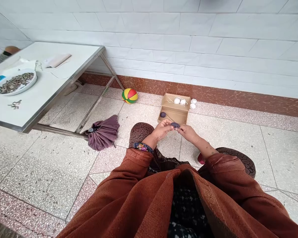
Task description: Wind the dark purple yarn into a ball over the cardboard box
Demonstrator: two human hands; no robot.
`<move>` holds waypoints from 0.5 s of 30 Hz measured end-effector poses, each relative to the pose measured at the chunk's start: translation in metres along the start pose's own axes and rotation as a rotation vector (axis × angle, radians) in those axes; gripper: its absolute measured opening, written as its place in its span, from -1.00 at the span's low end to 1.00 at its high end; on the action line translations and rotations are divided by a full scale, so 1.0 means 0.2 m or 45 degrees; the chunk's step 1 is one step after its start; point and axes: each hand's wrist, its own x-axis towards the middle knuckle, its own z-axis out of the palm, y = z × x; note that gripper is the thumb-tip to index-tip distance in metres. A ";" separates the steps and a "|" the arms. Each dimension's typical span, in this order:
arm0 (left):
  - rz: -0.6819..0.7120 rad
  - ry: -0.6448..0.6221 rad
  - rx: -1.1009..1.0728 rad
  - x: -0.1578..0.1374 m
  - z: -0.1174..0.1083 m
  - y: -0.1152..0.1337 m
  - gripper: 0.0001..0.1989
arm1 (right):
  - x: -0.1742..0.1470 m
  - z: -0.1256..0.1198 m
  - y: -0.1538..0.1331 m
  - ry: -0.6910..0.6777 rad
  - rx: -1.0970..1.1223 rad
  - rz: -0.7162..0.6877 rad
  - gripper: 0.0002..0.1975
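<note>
Between my two hands is a small dark purple-grey piece of yarn work [175, 125], held above the near edge of an open cardboard box. My left hand [162, 129] pinches its left side, with fingers bent and close together. On the other side, my right hand [188, 132] grips it between thumb and fingers. Whether a hook or needle is in either hand is too small to make out. A dark strand runs from the piece back to a dark yarn ball [163, 114] in the cardboard box [177, 114]. White yarn balls [180, 100] rest in the box's far part.
More white balls [193, 103] sit right of the box. Leftward are a striped ball [129, 96], a folded purple umbrella [103, 133] and a metal-framed table [52, 89] bearing a plate [31, 84] of dried bits. Another person's arm [0, 60] shows at far left. A tiled wall [213, 49] stands behind.
</note>
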 end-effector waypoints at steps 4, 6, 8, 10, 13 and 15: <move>0.061 0.164 0.108 0.03 -0.03 -0.01 -0.51 | -0.03 -0.02 -0.06 -0.063 0.057 -0.173 -0.71; 0.068 0.204 0.233 0.03 -0.03 -0.02 -0.54 | -0.03 -0.06 -0.08 0.027 0.070 -0.187 -0.70; 0.034 0.156 0.333 0.03 -0.03 -0.02 -0.57 | -0.02 -0.09 -0.08 0.132 0.062 -0.149 -0.71; -0.016 0.020 0.353 0.01 -0.02 -0.02 -0.57 | 0.00 -0.11 -0.06 0.201 0.045 -0.095 -0.73; -0.075 -0.151 0.233 -0.01 -0.01 -0.01 -0.54 | 0.01 -0.08 -0.01 0.227 0.033 -0.021 -0.73; -0.078 -0.121 0.096 -0.01 0.00 0.00 -0.51 | 0.01 -0.05 0.01 0.181 0.031 0.020 -0.72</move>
